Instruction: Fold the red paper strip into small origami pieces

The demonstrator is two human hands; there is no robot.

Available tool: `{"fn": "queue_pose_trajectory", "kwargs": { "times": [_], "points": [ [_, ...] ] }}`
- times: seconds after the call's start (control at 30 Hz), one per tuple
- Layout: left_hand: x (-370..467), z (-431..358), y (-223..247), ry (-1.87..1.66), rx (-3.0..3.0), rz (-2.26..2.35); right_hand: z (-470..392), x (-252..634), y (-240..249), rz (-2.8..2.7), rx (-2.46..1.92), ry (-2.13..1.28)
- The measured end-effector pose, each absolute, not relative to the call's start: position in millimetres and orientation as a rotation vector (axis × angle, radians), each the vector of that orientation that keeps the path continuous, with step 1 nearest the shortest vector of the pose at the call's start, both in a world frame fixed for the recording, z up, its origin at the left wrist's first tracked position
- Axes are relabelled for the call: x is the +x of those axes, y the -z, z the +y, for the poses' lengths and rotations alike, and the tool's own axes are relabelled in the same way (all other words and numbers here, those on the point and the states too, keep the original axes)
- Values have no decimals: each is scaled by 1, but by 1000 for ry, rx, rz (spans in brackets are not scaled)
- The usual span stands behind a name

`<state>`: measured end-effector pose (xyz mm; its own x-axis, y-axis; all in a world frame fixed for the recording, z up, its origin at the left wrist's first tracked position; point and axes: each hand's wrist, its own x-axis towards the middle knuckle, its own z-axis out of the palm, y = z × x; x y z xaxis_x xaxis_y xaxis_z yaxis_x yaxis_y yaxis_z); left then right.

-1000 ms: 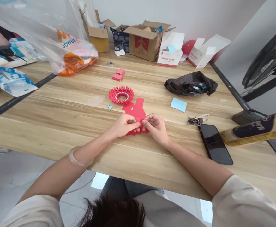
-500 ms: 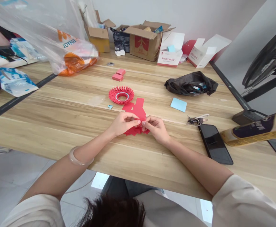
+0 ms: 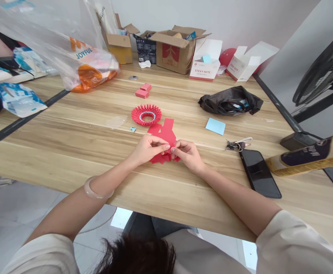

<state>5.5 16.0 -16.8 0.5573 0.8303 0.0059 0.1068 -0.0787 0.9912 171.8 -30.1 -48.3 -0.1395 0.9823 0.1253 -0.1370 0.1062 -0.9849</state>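
Note:
Above a spread of red paper sheets (image 3: 168, 131), my left hand (image 3: 151, 149) and my right hand (image 3: 188, 154) meet fingertip to fingertip. Both are closed in a pinch on a small piece of red paper (image 3: 170, 147), mostly covered by the fingers. Several red folded bits lie under the hands. Just beyond sits a ring of red folded paper pieces (image 3: 146, 115) with a light blue inner edge. A small blue folded paper piece (image 3: 133, 129) rests on the table to the left of the red sheets.
Two stacks of pink-red paper (image 3: 142, 92) lie farther back. Toward the right are a blue sticky-note pad (image 3: 215, 126), a black plastic bag (image 3: 231, 101), keys (image 3: 236, 145), a phone (image 3: 260, 173) and a tall can-like container (image 3: 309, 154). Boxes (image 3: 173, 51) and a plastic bag (image 3: 95, 72) line the back.
Hardly anything differs. My fingertips have shifted very slightly on the small red paper; both hands stay in the same place.

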Motion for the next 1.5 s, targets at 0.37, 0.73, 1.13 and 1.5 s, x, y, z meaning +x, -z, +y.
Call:
{"fn": "queue_pose_trajectory", "kwargs": {
  "times": [0.37, 0.73, 1.13, 1.5],
  "points": [
    [6, 16, 14, -839, 1727, 851, -33, 168, 45, -1298, -998, -1324],
    [6, 16, 13, -839, 1727, 931, -32, 169, 44, -1277, -1057, -1266],
    [6, 15, 13, -806, 1717, 921, -31, 171, 46, -1292, -1084, -1226],
    [5, 14, 12, -848, 1772, 921, -28, 174, 47, -1340, -1041, -1239]
  ]
}}
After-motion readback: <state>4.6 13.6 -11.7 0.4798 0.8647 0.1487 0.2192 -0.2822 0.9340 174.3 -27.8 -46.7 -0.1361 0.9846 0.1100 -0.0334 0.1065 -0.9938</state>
